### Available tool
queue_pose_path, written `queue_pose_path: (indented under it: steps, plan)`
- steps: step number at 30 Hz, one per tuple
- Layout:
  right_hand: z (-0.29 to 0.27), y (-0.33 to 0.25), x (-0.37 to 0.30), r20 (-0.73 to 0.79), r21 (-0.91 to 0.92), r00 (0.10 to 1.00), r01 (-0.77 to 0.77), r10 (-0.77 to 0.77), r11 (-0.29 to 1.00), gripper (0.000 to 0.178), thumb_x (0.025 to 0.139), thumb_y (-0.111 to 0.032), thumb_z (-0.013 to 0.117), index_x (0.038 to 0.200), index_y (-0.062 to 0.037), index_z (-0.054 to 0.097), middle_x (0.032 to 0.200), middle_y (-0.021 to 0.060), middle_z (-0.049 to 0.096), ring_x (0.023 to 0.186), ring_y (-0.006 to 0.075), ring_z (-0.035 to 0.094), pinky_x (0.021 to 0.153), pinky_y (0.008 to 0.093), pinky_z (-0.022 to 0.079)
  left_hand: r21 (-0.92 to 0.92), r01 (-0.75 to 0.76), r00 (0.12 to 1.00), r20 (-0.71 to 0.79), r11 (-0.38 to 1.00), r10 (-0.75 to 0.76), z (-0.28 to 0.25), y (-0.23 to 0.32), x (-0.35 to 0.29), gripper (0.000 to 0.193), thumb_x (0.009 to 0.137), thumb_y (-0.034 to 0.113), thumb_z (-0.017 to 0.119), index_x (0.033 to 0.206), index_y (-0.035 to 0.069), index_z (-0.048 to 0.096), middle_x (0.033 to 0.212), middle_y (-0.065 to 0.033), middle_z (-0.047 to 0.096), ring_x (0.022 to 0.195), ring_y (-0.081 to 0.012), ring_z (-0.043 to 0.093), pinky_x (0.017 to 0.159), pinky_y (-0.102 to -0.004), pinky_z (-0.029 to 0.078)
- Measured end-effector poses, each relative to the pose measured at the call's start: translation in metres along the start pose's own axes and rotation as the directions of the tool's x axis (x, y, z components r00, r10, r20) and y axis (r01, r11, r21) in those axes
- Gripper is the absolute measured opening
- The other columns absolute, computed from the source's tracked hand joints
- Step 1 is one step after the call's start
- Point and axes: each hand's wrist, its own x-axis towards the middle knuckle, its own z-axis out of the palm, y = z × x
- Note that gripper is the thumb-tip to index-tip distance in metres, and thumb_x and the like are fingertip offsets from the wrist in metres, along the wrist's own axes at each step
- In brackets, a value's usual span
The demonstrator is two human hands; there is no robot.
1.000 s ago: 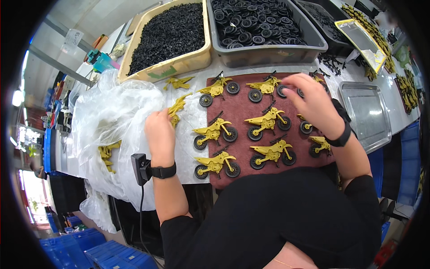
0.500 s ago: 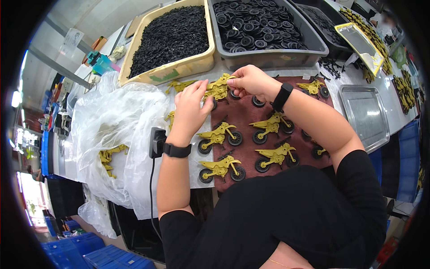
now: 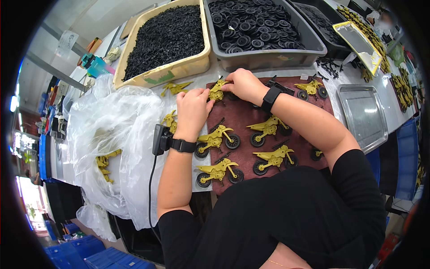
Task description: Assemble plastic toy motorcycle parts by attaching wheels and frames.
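At the far side of the reddish-brown mat (image 3: 244, 154), a yellow toy motorcycle (image 3: 217, 92) is between my two hands. My left hand (image 3: 193, 110) has its fingers closed at the motorcycle's left end, partly hiding it. My right hand (image 3: 244, 86) pinches its right end, with a dark wheel partly visible under the fingers. Nearer to me, several yellow motorcycles with black wheels stand in rows, such as one toy motorcycle (image 3: 219, 170) at the front left. A loose yellow motorcycle body (image 3: 176, 88) lies just beyond my left hand.
Behind the mat stand a cream bin (image 3: 162, 74) of small black parts and a grey bin (image 3: 271, 60) of black wheels. Crumpled clear plastic (image 3: 130, 134) covers the left side, over more yellow pieces. A clear tray (image 3: 363, 114) lies at right; a cable (image 3: 152, 188) hangs from my left wrist.
My left fingers, raised and spread before, have come down and closed at the motorcycle's left end. My right hand has turned slightly and still grips the right end.
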Motion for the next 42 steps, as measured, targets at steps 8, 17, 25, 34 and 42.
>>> queue_pose_path:
  steps: [8, 17, 25, 34, 42]
  plan:
    - [0.006, 0.002, 0.0, -0.037, -0.08, 0.997, 0.067, -0.07, 0.995, 0.031, 0.078, -0.027, 0.069, 0.093, 0.001, 0.069, 0.085, 0.021, 0.065, 0.09, 0.0353, 0.059, 0.081, 0.0397, 0.046, -0.001, 0.007, 1.0, 0.028, 1.0, -0.007, 0.006, 0.0, -0.002, 0.031, 0.076, 0.021, 0.069, 0.104, 0.006, 0.066, 0.098, -0.0078, 0.066, 0.093, -0.0233, 0.061, 0.081, -0.0384, 0.039]
    - [0.008, 0.009, 0.003, -0.07, -0.014, 0.998, -0.007, 0.006, 1.0, 0.039, 0.078, -0.03, 0.071, 0.102, -0.0008, 0.065, 0.09, 0.0179, 0.064, 0.089, 0.0311, 0.059, 0.079, 0.0373, 0.047, 0.031, 0.018, 1.0, -0.022, 0.999, -0.017, 0.019, 0.014, 0.003, 0.03, 0.075, 0.02, 0.069, 0.1, 0.004, 0.065, 0.092, -0.0102, 0.066, 0.087, -0.0271, 0.061, 0.078, -0.0389, 0.044]
    - [-0.045, 0.016, -0.008, 0.202, 0.442, 0.837, 0.385, -0.508, 0.81, 0.038, 0.082, -0.028, 0.069, 0.112, -0.0048, 0.061, 0.111, 0.0073, 0.057, 0.091, 0.0154, 0.058, 0.075, 0.031, 0.048, -0.624, 0.166, 0.968, 0.251, 0.763, -0.006, -0.032, -0.002, 0.0, 0.023, 0.083, 0.015, 0.061, 0.096, -0.004, 0.063, 0.078, -0.0135, 0.064, 0.071, -0.0266, 0.06, 0.065, -0.0352, 0.046]
    - [-0.032, -0.012, -0.03, 0.061, 0.618, 0.959, 0.181, -0.277, 0.765, 0.03, 0.077, 0.009, 0.063, 0.105, 0.0008, 0.06, 0.094, 0.0062, 0.064, 0.087, 0.0118, 0.062, 0.079, 0.027, 0.052, -0.783, 0.188, 0.982, 0.131, 0.592, -0.138, -0.039, 0.022, -0.004, 0.016, 0.084, 0.01, 0.061, 0.092, -0.003, 0.064, 0.074, -0.0093, 0.064, 0.065, -0.0135, 0.057, 0.06, -0.028, 0.044]
    - [-0.024, -0.019, -0.04, -0.037, 0.657, 0.952, 0.253, -0.305, 0.71, 0.025, 0.078, 0.005, 0.065, 0.102, 0.0014, 0.06, 0.091, 0.0066, 0.065, 0.085, 0.0102, 0.06, 0.075, 0.0273, 0.051, -0.521, -0.154, 0.973, -0.228, 0.84, 0.037, -0.037, 0.023, -0.011, 0.019, 0.076, 0.009, 0.072, 0.092, -0.001, 0.068, 0.077, -0.0124, 0.065, 0.068, -0.024, 0.06, 0.062, -0.0311, 0.046]
